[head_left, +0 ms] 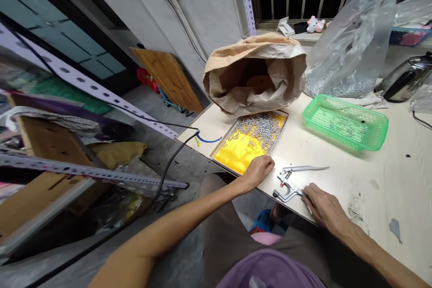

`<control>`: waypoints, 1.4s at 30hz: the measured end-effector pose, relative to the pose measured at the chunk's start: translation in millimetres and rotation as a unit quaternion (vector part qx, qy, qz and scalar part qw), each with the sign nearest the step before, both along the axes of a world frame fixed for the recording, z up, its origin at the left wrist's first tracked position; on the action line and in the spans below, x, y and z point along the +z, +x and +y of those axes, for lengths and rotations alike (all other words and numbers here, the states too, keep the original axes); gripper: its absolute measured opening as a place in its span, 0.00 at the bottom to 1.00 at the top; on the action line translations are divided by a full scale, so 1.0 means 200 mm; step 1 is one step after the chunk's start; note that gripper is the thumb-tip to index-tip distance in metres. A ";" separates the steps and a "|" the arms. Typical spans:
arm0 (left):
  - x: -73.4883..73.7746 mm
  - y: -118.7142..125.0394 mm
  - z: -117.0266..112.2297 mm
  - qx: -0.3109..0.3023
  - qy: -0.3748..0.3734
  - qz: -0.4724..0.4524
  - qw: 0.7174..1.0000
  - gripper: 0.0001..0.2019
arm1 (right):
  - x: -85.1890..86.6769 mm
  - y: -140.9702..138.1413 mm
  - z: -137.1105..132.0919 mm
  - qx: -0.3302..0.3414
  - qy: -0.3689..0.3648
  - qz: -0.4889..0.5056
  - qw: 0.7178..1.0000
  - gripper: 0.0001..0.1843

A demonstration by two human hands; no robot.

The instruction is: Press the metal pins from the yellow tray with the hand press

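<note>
My left hand [259,170] rests at the near corner of a shallow tray [282,129] lined with yellow cloth and strewn with several small metal pins. Its fingers are curled together at the tray's edge; what they pinch, if anything, is hidden. My right hand [323,207] lies on the white table [371,175] near its front edge. Its fingers close on the lower handle of silver hand pliers [290,182], whose upper handle points right.
A brown paper sack [254,74] lies open behind the tray. A green plastic basket [346,121] with several pins stands to the right, with a clear plastic bag [351,40] and a metal kettle [407,78] behind. A cable [172,157] hangs off the table's left edge, with metal shelving left.
</note>
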State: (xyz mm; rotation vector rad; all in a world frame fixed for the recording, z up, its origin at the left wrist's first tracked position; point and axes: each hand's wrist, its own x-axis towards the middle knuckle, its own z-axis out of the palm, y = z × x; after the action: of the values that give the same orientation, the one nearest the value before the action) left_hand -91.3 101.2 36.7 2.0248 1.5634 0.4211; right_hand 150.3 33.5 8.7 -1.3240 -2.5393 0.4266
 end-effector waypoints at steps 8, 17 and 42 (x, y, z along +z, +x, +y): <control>0.01 0.13 -0.08 -0.064 0.046 -0.051 0.996 0.06 | 0.00 -0.01 -0.05 -0.028 0.048 -0.033 0.998 0.12; 0.22 0.04 -0.21 0.002 0.117 -0.066 0.991 0.07 | -0.05 0.01 -0.04 -0.010 0.104 0.001 0.995 0.16; -0.05 0.24 -0.59 0.014 -0.129 -0.192 0.973 0.09 | 0.00 0.02 -0.01 0.003 0.036 -0.011 0.999 0.12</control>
State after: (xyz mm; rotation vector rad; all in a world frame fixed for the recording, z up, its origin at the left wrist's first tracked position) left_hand -42.4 -16.1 26.2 1.6133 1.3304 0.5517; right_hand 154.6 30.7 7.9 -1.3037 -2.5516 0.3187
